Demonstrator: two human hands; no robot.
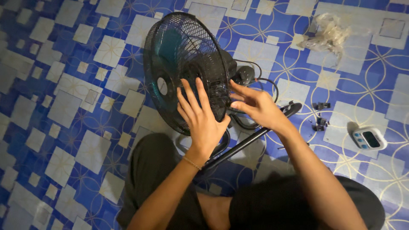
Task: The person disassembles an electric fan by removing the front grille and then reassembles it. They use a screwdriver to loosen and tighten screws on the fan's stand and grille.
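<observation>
Head view: both hands' fingers spread on black fan cage [187, 64]; crumpled clear bag [328, 34] top right.

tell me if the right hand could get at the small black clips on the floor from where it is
Probably yes: the right hand rests at the fan cage, and only bare floor lies between it and the clips.

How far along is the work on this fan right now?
Looks done: the wire cage is closed around the teal blades. In hand: the left hand lies flat on the rear grille and the right hand fingers the motor housing. Left: the black pole lies loose and small black parts lie unused on the floor.
</observation>
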